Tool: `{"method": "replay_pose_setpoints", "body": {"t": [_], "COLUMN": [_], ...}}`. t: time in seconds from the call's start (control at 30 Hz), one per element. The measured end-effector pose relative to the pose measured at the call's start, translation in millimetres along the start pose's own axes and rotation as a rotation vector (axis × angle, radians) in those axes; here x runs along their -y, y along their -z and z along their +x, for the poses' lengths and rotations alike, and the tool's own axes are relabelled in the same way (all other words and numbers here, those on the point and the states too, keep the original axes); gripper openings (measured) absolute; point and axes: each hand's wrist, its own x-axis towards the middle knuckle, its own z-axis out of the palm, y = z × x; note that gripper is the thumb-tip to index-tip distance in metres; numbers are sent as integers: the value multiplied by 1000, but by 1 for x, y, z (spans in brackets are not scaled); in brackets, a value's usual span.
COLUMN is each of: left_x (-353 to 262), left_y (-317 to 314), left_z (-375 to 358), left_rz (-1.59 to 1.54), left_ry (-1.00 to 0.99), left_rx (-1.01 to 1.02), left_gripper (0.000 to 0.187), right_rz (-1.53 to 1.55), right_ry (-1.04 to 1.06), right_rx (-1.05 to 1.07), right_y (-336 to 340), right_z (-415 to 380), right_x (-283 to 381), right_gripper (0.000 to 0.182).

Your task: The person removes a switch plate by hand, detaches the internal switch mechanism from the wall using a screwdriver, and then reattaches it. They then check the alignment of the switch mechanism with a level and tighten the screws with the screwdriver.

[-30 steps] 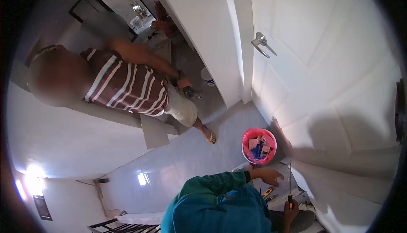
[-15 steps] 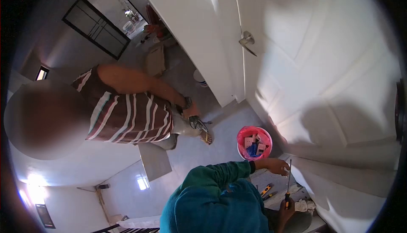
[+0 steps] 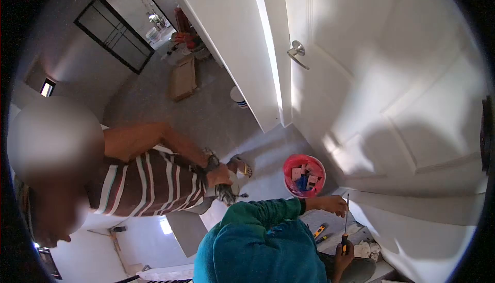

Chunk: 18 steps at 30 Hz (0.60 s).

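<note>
My right hand point(image 3: 344, 254) is closed around the black-and-yellow handle of a screwdriver point(image 3: 346, 226), whose long thin shaft points to the top of the view. Beside the shaft's tip is my left hand point(image 3: 334, 205), its fingers drawn together near the edge of the white door point(image 3: 371, 102). What those fingers hold, if anything, is too small to make out. Between my arms, a yellow-and-black tool point(image 3: 320, 230) lies on a grey surface. A crumpled whitish cloth point(image 3: 366, 250) is to the right of my right hand.
A bucket point(image 3: 304, 176) lined with pink plastic holds small boxes and blue material. Another person in a striped shirt point(image 3: 149, 184) stands at the left with a hand lowered. Farther back are a cardboard piece point(image 3: 183, 79), a white bucket point(image 3: 238, 96) and a metal door handle point(image 3: 297, 53).
The other person has shifted down and leftward in the view, and the hand has lowered. Both my hands and the screwdriver appear slightly farther left. My right hand keeps its hold.
</note>
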Motion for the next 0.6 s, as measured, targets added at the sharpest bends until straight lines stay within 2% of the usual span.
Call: {"method": "replay_pose_setpoints", "body": {"t": [0.07, 0.13, 0.17, 0.2, 0.23, 0.27, 0.33, 0.37, 0.43, 0.47, 0.53, 0.6], "left_x": [0, 11, -3, -22, 7, 36, -54, -84, -125, -137, -180, -202], "left_y": [0, -7, -7, -4, -12, -21, -44, -57, -98, -124, -160, -204], "left_z": [3, 12, 12, 16, 36, 65, 55, 67, 92, 92, 110, 123], "left_rz": [-48, -170, -174, -162, -178, -175, -115, -53, 24, 0, 17, -14], "left_ry": [27, -53, -30, -12, 58, 124, 19, -18, -44, -91, -176, -194], "left_rx": [-8, -34, -34, -2, -11, -12, -3, 53, 213, 245, 290, 355], "left_gripper": [38, 37, 35, 32, 31, 31, 33, 35, 36, 35, 33, 33], "right_rz": [42, 66, 61, 177, 302, 310, -75, -78, -19, -2, -157, -133], "right_ry": [-9, -12, -55, -81, -96, -128, 10, -50, -118, -158, -156, -90], "right_rx": [-22, 12, -76, -48, -53, -224, -202, -348, -357, -448, -575, -704], "right_y": [3, 9, 12, 14, 23, 37, 70, 89, 120, 128, 160, 181], "right_z": [6, -4, -8, -5, -5, -6, -24, -33, -59, -86, -101, -124], "right_x": [5, 5, 22, 46, 63, 64, 60, 65, 84, 83, 94, 100], "right_gripper": [33, 36, 36, 35, 33, 33, 35, 35, 35, 35, 36, 38]}}
